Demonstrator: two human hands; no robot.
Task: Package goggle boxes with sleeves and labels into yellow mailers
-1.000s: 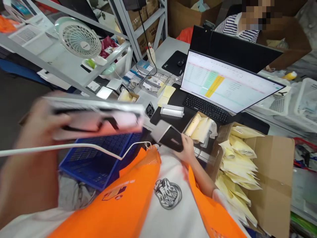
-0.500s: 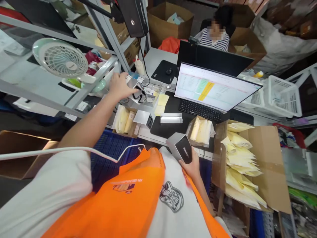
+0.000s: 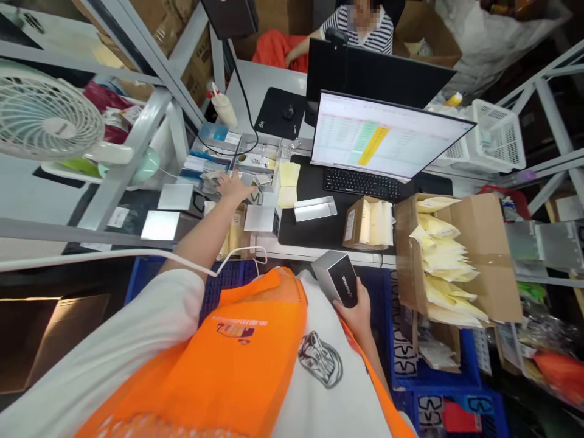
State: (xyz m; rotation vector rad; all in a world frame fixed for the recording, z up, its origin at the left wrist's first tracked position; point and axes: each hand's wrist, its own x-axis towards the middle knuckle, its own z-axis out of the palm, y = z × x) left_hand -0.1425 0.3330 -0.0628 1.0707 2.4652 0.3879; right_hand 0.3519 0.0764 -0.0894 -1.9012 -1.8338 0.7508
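My left hand [image 3: 233,186] reaches out over the desk, fingers curled down on a small flat packet with a black print [image 3: 258,195]. It sits beside a clear tray [image 3: 258,159] of small items and just above a silver box [image 3: 260,218]. My right hand [image 3: 359,309] is close to my chest and grips a silver-grey box with a black end face and white lettering [image 3: 338,278]. The box is tilted, black face toward me.
A lit monitor [image 3: 387,137] and keyboard [image 3: 360,182] stand on a black mat. A big carton of yellow envelopes [image 3: 483,243] is at the right, a small carton [image 3: 353,224] beside it. A fan [image 3: 45,118] is left, a blue crate [image 3: 228,285] under the desk. A person in stripes [image 3: 360,24] sits behind.
My left arm swung from beside my head out to the desk and has come down lower, near the silver box. The right hand keeps the silver-grey box, drawn in toward my chest.
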